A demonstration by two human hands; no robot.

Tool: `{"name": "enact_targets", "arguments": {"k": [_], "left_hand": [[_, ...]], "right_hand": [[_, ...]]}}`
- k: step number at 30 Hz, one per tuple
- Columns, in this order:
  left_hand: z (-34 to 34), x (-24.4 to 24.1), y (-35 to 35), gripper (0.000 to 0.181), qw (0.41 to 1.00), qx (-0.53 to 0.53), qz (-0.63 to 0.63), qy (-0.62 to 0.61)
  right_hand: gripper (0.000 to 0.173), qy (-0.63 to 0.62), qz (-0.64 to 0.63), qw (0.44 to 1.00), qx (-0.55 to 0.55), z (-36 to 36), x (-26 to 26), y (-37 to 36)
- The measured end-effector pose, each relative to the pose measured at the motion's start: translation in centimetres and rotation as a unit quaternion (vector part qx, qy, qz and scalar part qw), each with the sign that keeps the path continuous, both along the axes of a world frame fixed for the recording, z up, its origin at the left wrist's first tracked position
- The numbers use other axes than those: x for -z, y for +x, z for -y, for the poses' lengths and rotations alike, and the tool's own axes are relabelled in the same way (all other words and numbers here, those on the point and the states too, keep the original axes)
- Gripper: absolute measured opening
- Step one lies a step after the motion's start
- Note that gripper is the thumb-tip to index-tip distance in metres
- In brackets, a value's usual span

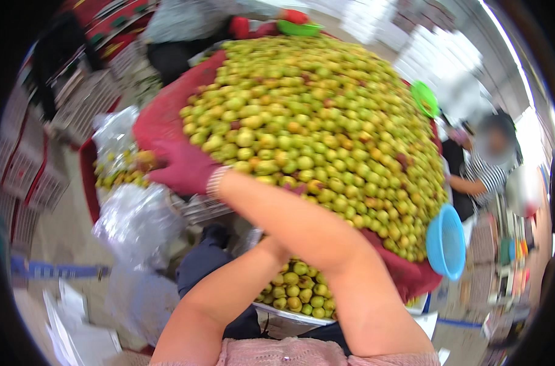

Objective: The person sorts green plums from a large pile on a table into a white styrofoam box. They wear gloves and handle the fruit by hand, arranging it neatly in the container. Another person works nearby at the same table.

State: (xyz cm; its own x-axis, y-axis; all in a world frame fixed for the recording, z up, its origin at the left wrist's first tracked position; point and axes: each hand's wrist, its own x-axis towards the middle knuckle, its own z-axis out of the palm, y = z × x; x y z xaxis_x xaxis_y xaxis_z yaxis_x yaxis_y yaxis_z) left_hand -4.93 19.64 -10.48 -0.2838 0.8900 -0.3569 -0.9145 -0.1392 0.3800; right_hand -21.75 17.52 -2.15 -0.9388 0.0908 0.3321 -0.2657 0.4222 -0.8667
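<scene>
My right hand [183, 169], in a dark pink glove, reaches across to the left. At its fingertips is a brownish-yellow fruit [146, 160], slightly blurred, above a red crate [89, 183] lined with clear plastic that holds similar fruit. My left forearm [241, 286] passes beneath the right one. Mostly hidden there, my left hand [296, 187] shows only a bit of glove among the fruit, so its grip cannot be made out. Before me a large heap of small round green-yellow fruit [314, 123] lies on a red cloth [167, 105].
Close to my body is a container of fruit [300, 290]. A blue plastic basket [446, 242] and a green one [425, 98] stand at the heap's right edge. One co-worker [483, 174] sits at right; another's red-gloved hand [296, 16] is beside a green basket [300, 29] at the far side.
</scene>
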Motion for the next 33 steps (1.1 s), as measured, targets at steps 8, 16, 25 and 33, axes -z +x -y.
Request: {"name": "enact_targets", "arguments": {"k": [8, 16, 25, 33], "left_hand": [[-0.1, 1.3, -4.6, 0.045, 0.986, -0.148, -0.020, -0.075], [0.7, -3.3, -2.1, 0.025, 0.985, 0.019, 0.167, 0.026], [0.6, -2.2, -2.2, 0.016, 0.992, 0.097, 0.067, -0.051], [-0.3, -1.2, -1.9, 0.016, 0.988, 0.122, 0.062, -0.067]], "right_hand": [[0.038, 0.156, -0.127, 0.971, 0.131, 0.5, -4.2, 10.6], [0.034, 0.346, -0.045, 0.875, 0.335, -6.5, -0.1, 24.2], [0.045, 0.290, 0.163, 0.765, 0.551, -19.5, 6.4, 31.1], [0.041, 0.290, 0.396, 0.740, 0.460, -22.5, 4.5, 29.1]]}}
